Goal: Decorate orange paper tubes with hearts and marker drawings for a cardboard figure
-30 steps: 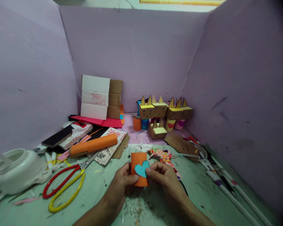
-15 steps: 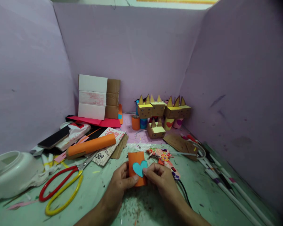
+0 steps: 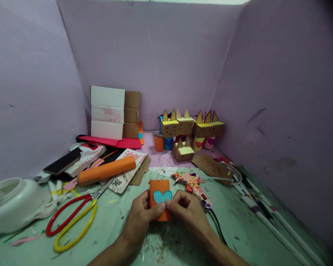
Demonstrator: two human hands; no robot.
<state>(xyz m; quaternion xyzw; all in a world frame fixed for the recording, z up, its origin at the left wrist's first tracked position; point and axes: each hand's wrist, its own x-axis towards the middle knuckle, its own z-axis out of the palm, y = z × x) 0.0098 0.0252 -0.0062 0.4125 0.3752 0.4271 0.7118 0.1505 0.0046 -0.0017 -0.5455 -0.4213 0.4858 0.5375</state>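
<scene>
Orange card: small orange tube [image 3: 160, 201] stood upright on the green table [image 3: 108, 229], gripped from both sides.
Blue heart [image 3: 162, 196]: stuck on the tube's near face.
Left hand [image 3: 140, 221]: forearm low from the near edge, thumb pressed on the tube's front, fingers clasping its left side.
Right hand [image 3: 187, 212]: fingers curled, tips pinching at the heart's right lobe.
Left of tube: red and yellow scissors [image 3: 72, 220], well apart; bare table between.
Right of tube: patterned glue gun [image 3: 192, 183], just beside the right hand.
Behind tube: cardboard figures [image 3: 191, 129] against the purple wall [image 3: 155, 55].
</scene>
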